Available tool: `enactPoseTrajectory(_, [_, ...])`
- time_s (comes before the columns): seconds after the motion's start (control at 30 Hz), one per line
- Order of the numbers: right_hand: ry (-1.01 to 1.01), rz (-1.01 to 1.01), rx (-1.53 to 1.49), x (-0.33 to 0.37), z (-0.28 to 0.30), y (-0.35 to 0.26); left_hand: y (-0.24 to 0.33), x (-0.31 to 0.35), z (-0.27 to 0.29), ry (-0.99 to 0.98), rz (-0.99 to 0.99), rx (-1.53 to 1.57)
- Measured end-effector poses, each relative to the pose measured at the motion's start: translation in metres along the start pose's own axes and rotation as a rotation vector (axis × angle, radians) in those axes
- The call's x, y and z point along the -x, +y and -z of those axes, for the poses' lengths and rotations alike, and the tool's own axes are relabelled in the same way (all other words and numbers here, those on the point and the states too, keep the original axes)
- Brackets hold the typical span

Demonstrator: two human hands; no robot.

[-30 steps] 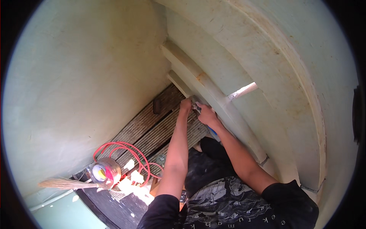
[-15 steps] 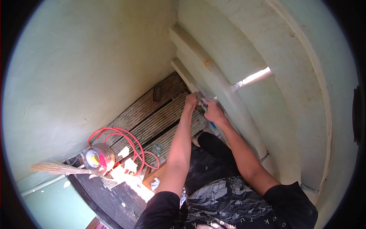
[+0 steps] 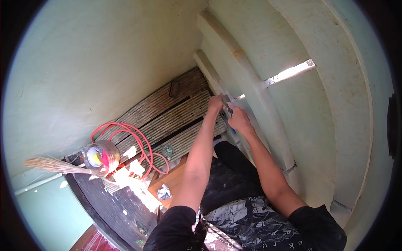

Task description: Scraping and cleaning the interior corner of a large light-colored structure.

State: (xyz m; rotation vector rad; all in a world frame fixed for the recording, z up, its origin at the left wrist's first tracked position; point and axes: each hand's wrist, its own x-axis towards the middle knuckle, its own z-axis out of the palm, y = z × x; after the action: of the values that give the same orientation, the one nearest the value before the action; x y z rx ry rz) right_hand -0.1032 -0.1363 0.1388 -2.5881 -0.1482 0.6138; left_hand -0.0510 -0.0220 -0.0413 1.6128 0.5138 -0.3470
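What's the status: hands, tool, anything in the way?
Right hand closed on dark-handled tool. Left hand close by, grip unclear. Both hands at lower wall rib. Red hose lies apart, to the left.

A small enclosed space is shown. At ten o'clock, the view is filled by a smooth, pale, stained left wall (image 3: 92,71). From one to four o'clock, a pale green right wall (image 3: 301,108) is crossed by a long raised rib (image 3: 240,54) and pierced at two o'clock by a narrow, brightly lit slot (image 3: 291,73). Just left of centre, the floor is formed of grooved wooden planks (image 3: 180,113), separated by dark gaps. At seven o'clock, a sunlight patch (image 3: 145,198) is cast.
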Motion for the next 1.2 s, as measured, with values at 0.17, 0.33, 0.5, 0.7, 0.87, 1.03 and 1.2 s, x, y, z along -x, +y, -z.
enactPoseTrajectory(0.17, [0.181, 0.024, 0.281, 0.033, -0.007, 0.017, 0.025, 0.045, -0.023, 0.149, 0.064, -0.053])
enactPoseTrajectory(0.33, [0.021, -0.045, 0.149, 0.027, -0.01, 0.002, 0.042, 0.062, -0.014, 0.266, 0.118, -0.127])
enactPoseTrajectory(0.5, [-0.039, -0.084, 0.069, -0.007, -0.006, -0.007, 0.057, 0.051, 0.007, 0.149, 0.152, 0.059])
enactPoseTrajectory(0.7, [-0.052, 0.003, 0.051, -0.012, -0.016, 0.002, 0.052, 0.06, 0.033, 0.211, 0.151, -0.15])
enactPoseTrajectory(0.87, [0.007, 0.005, 0.088, -0.058, -0.014, -0.009, 0.043, 0.054, 0.034, 0.305, 0.197, -0.097])
enactPoseTrajectory(1.03, [-0.07, 0.017, 0.129, -0.037, -0.005, -0.018, 0.027, 0.084, 0.038, 0.461, 0.234, -0.266])
enactPoseTrajectory(1.2, [-0.107, -0.037, 0.036, -0.06, -0.005, -0.009, 0.028, 0.121, 0.026, 0.334, 0.299, -0.339])
